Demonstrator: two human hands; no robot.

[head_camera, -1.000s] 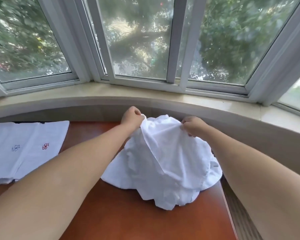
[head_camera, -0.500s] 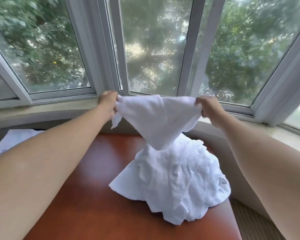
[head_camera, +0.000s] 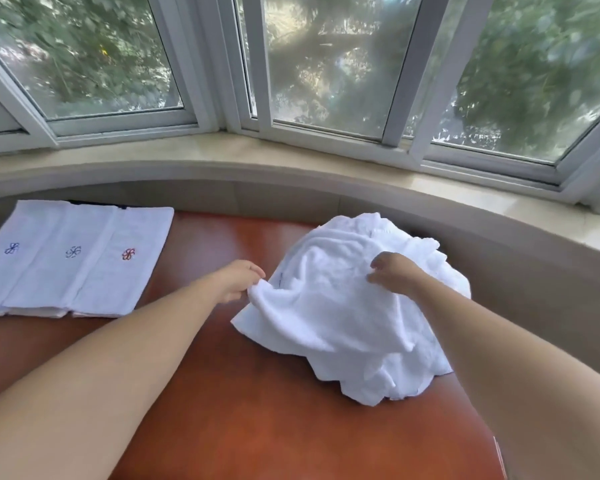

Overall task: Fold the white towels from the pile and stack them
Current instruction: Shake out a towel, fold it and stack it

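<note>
Fingers of the left hand (head_camera: 238,280) are being kept pinched on a corner of the top towel (head_camera: 326,306), at the pile's near-left edge. Fingers of the right hand (head_camera: 394,271) are being held loosely curled over the crown of the pile (head_camera: 378,323); whether cloth is actually being gripped there cannot be told, though the tips appear to be touching it.

The top towel is being spread over the heap, running from the left fingers across to the right ones and beyond. Its long axis cannot be read, since it is rumpled and draped. The pile itself is lying directly under and past the right fingers, on the brown desk (head_camera: 257,427), with the left fingers just beside its edge.

Folded towels (head_camera: 73,261) with small embroidered marks are lying flat well apart to the left of the left fingers, so the left hand is judged the nearer one for any carry toward them.

Both forearms are being stretched forward and slightly inward, the left wrist low near the desk, the right wrist raised above the heap. A second corner is probably being sought by the right fingers before the towel can be lifted clear.
</note>
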